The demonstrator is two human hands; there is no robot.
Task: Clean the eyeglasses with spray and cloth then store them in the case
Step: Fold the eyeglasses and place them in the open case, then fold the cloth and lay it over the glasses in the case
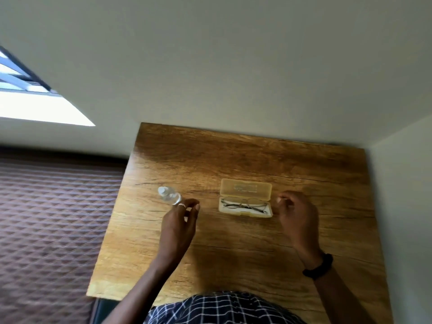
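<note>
Head view: the glasses [244,203] lie left-to-right in the open case [246,189] in the middle of the tabletop [233,258], my loosely curled, empty right hand [297,217] just beside its right end, nearer than my empty left hand [180,222] by the bottle [169,195].

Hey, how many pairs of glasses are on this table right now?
1. The eyeglasses lie in the open case near the middle of the table, to the right of the spray bottle. No second pair shows anywhere.

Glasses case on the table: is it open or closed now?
Open. The case has its lid swung back, and the eyeglasses lie visible in its lower half.
</note>
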